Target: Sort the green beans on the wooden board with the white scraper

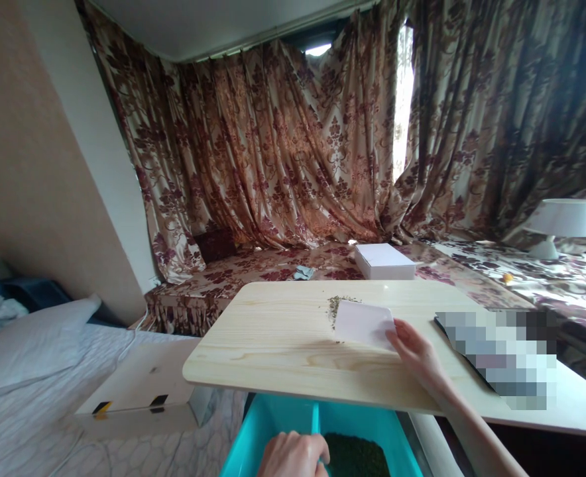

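My right hand (415, 351) pinches the right end of a white card (365, 323), which lies low over the light wooden tabletop (273, 331). Along the card's left and upper edges is a scatter of small dried greenish-brown bits (337, 306). Below the table's near edge, my left hand (293, 456) is closed on the middle divider of a teal bin (286, 412). The bin's right compartment holds a dark green loose mass (355, 456). My left fingertips are partly hidden, and the frame cuts the hand off.
A flat device with a blurred screen (496, 358) lies at the table's right. To the left, a white box (144, 377) rests on the bed (34, 391). Behind the table, another white box (385, 260) and a lamp (566, 218) stand on floral covers before curtains.
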### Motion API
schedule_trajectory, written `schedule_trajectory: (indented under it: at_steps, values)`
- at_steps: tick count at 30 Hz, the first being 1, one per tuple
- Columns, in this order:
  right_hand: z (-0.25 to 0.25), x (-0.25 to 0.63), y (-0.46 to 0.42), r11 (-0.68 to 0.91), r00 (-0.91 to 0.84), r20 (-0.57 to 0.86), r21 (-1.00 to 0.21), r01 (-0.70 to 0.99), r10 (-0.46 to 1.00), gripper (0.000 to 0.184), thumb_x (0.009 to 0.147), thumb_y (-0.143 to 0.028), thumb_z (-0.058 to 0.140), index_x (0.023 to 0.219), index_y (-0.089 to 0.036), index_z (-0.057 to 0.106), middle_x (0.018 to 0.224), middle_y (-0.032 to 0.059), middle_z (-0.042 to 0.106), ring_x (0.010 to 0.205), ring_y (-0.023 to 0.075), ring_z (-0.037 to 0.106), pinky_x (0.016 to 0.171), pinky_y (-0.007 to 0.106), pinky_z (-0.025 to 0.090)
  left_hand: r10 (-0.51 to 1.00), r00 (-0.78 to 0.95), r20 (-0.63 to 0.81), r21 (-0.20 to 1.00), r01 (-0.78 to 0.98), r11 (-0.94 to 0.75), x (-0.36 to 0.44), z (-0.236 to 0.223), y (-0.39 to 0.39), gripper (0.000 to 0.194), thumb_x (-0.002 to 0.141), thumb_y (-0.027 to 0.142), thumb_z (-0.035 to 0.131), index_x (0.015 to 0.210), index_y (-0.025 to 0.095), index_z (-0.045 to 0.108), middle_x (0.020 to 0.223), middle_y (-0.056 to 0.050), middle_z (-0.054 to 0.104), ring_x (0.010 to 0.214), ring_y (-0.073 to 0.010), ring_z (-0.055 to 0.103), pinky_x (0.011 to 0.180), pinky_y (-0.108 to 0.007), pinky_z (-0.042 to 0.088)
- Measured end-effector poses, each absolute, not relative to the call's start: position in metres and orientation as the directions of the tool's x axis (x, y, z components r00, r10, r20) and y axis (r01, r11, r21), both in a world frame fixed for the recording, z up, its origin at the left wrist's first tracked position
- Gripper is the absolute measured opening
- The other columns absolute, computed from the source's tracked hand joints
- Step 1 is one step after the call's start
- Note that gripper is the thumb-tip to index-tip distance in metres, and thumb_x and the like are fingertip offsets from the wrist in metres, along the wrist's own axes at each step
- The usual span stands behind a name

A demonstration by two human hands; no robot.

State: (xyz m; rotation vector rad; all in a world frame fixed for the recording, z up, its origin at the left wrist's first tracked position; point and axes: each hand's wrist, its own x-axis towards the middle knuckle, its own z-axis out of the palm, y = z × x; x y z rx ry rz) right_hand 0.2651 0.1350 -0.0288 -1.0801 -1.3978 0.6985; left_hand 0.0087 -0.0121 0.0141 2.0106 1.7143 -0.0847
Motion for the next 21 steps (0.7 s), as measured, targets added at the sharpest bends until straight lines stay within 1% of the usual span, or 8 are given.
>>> schedule_trajectory:
  at_steps: [4, 7, 10, 16, 21]
  values:
    - [-0.022, 0.267, 0.131, 0.317, 0.174, 0.353, -0.926, 0.205, 0.919, 0.036, 0.064, -0.049, 0.068, 0.085, -0.021, 0.063, 0.081, 0.0084, 0.076, 0.079, 0.0268, 0.072, 0.074, 0.037, 0.057, 0.919, 0.198, -0.34, 0.332, 0.94, -0.08, 0.004, 0.013, -0.012, 0.041, 0.08, 0.021, 0.041, 0.11, 0.025, 0.069, 0.106, -0.01, 0.069, 0.104, -0.0292, 0.06, 0.092, -0.038, 0.043]
    - [-0.018, 0.266, 0.129, 0.273, 0.177, 0.309, -0.941, 0.202, 0.934, 0.034, 0.061, -0.046, 0.069, 0.084, -0.022, 0.064, 0.076, 0.0076, 0.076, 0.078, 0.0276, 0.072, 0.075, 0.037, 0.057, 0.928, 0.181, -0.326, 0.334, 0.94, -0.066, -0.001, 0.011, -0.014, 0.041, 0.08, 0.021, 0.041, 0.11, 0.025, 0.069, 0.105, -0.009, 0.069, 0.104, -0.0283, 0.06, 0.092, -0.037, 0.042]
    - [-0.017, 0.264, 0.129, 0.25, 0.162, 0.284, -0.946, 0.206, 0.945, 0.034, 0.061, -0.047, 0.068, 0.083, -0.022, 0.064, 0.073, 0.0074, 0.076, 0.076, 0.0282, 0.072, 0.072, 0.038, 0.057, 0.936, 0.164, -0.31, 0.329, 0.943, -0.056, -0.005, 0.009, -0.014, 0.041, 0.081, 0.02, 0.04, 0.11, 0.025, 0.068, 0.106, -0.008, 0.069, 0.105, -0.0274, 0.06, 0.092, -0.037, 0.042]
    - [-0.018, 0.253, 0.129, 0.259, 0.075, 0.287, -0.93, 0.26, 0.955, 0.038, 0.063, -0.057, 0.063, 0.079, -0.022, 0.062, 0.072, 0.008, 0.075, 0.073, 0.0275, 0.071, 0.068, 0.037, 0.057, 0.942, 0.151, -0.299, 0.328, 0.943, -0.047, -0.01, 0.007, -0.011, 0.041, 0.08, 0.019, 0.04, 0.11, 0.025, 0.068, 0.106, -0.008, 0.069, 0.104, -0.0274, 0.059, 0.092, -0.038, 0.042]
    - [-0.016, 0.241, 0.119, 0.26, -0.047, 0.255, -0.941, 0.216, 0.966, 0.043, 0.065, -0.06, 0.066, 0.082, -0.02, 0.064, 0.073, 0.0077, 0.074, 0.07, 0.0237, 0.069, 0.066, 0.034, 0.056, 0.945, 0.13, -0.301, 0.326, 0.945, -0.026, -0.013, 0.009, -0.013, 0.041, 0.08, 0.019, 0.04, 0.11, 0.025, 0.068, 0.107, -0.007, 0.069, 0.105, -0.0275, 0.059, 0.093, -0.038, 0.042]
